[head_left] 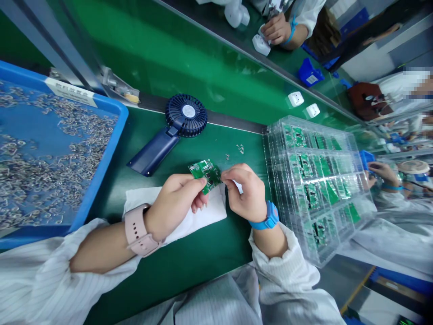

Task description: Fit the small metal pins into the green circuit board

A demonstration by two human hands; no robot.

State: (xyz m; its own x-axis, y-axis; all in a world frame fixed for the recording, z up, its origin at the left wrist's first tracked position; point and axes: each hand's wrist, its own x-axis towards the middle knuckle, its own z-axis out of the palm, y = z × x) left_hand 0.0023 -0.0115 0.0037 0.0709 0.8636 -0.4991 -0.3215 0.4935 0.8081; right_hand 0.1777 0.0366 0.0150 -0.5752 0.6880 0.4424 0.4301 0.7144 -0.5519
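Observation:
A green circuit board (210, 174) is gripped at its near edge by my left hand (179, 194), thumb on top and fingers beneath. My right hand (246, 187) is pinched closed at the board's right edge; whatever its fingertips hold is too small to make out. Below both hands lies a folded white cloth (206, 216) on the green table. A few tiny metal pieces (240, 148) rest on the tabletop just beyond the board.
On the left stands a blue tray (117, 131) of many small bent metal pieces. A dark blue handheld fan (186, 115) lies beyond my hands. Stacked clear plastic trays (321, 180) with circuit boards stand right. Across a divider, another person's hand (275, 30) handles a white part.

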